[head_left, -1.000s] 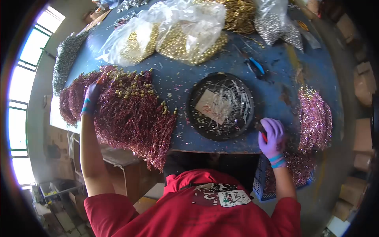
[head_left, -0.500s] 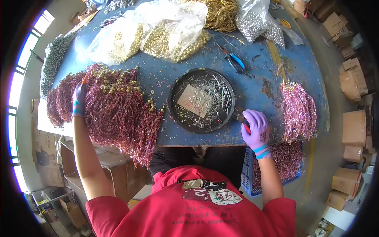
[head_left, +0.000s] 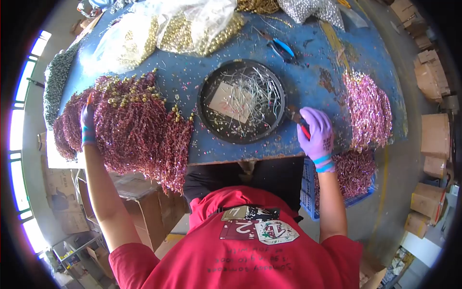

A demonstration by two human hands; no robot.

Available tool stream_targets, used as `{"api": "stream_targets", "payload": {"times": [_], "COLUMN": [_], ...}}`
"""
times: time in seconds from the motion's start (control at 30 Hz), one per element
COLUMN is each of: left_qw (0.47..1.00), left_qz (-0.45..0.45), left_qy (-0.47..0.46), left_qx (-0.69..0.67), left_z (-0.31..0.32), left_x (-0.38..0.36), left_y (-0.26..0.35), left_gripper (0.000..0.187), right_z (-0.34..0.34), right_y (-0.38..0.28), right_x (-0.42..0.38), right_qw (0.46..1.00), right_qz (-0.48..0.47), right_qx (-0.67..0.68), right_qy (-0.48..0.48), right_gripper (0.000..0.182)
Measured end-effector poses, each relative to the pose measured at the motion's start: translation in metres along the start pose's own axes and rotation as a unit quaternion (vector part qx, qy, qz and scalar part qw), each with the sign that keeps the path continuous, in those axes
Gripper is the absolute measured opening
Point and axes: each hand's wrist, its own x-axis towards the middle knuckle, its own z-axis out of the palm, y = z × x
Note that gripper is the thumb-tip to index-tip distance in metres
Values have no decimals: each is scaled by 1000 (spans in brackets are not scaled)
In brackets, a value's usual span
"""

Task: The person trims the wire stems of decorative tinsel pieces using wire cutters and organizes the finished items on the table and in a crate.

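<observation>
Workshop floor with stacked cardboard boxes (head_left: 435, 82) ringed a worn blue table (head_left: 317, 62). The left hand (head_left: 87, 126), gloved, reached far out and lay on the heap of dark red beaded sprays (head_left: 132, 130); the fingers seemed sunk among the stems, but whether they pinched one could not be told. The right hand (head_left: 317, 132), in a purple glove, rested at the table's near edge, fingers curled around a red-handled tool (head_left: 301, 126) whose tip pointed toward the black round tray (head_left: 207, 118) just beside it.

Risks, as judged: the red heap overhung the near edge below the left hand, so a tug on one spray could drag tangled neighbours off onto the floor. Small gold beads (head_left: 122, 98) sat loose on top of the heap and would likely roll if it was disturbed. The tool's tip lay close to the tray rim; a nudge could scatter the wire offcuts (head_left: 262, 91) and the card slip (head_left: 231, 101) inside.

Beyond the tray lay blue-handled pliers (head_left: 281, 47) and clear bags of gold beads (head_left: 192, 29). Past the right hand sat a pile of pink sprays (head_left: 368, 108); more filled a blue crate (head_left: 308, 192) below the wrist. Nothing stood between hands and work except the tray.
</observation>
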Motion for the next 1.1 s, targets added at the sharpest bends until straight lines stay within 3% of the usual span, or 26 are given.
{"api": "stream_targets", "payload": {"times": [0.07, 0.13, 0.27, 0.33, 0.37, 0.4, 0.47, 0.53, 0.6, 0.67, 0.7, 0.8, 0.87, 0.93, 1.0, 1.03, 1.1], "left_qw": [998, 994, 995, 998, 998, 980, 986, 998, 999, 998, 983, 986, 994, 996, 992, 985, 979], "left_qz": [-29, -3, 21, -67, -32, -52, -61, -8, -39, -23, -148, 68, 18, -57, 16, -163, -182], "left_qy": [3, 19, 53, 2, 16, 61, 45, 54, 13, 45, -109, 114, 88, 38, 69, 46, 82], "left_qx": [-58, -108, -87, -8, -57, -184, -150, -12, -28, -44, 27, 99, 68, 55, 101, -40, -30], "left_z": [-7, -16, -9, -8, -8, 2, 9, 10, 28, 14, -18, 21, 6, 13, 15, -8, -14], "left_x": [1, -4, -3, -3, -6, -6, -1, -7, 0, -5, 8, 3, -4, 1, -2, -1, -5], "left_y": [-1, 28, 17, -5, -2, 8, -17, -27, -77, -20, 25, -13, 30, 13, 12, 67, 87], "left_gripper": [54, 54, 54, 54, 54, 54, 56, 60, 61, 60, 48, 46, 46, 47, 45, 65, 65], "right_z": [2, 1, 1, 0, 0, 0, -2, -1, -2, -2, -3, -3, -6, -9, -9, -8, -6], "right_y": [1, 1, 1, 2, 2, 3, 2, 4, 4, 2, 1, 1, -2, -3, -3, -2, -1], "right_x": [-2, -1, -3, -2, -2, -3, -2, -4, -5, -7, -6, -6, -6, -5, -5, -6, -6], "right_qw": [1000, 1000, 1000, 1000, 1000, 1000, 1000, 1000, 1000, 999, 999, 999, 999, 1000, 1000, 1000, 999], "right_qz": [9, 13, 8, 7, 4, 3, 16, 19, 26, 35, 37, 33, 30, 23, 24, 22, 16], "right_qx": [-2, -5, -17, -13, -15, -12, -14, -10, -5, 2, 2, 13, 6, 0, 4, 4, 6], "right_qy": [5, 15, 11, 9, 18, 19, 13, 14, 6, 7, 6, 16, 24, 15, 17, 21, 28], "right_gripper": [37, 37, 37, 37, 36, 35, 35, 34, 35, 37, 37, 37, 37, 38, 38, 37, 37]}}
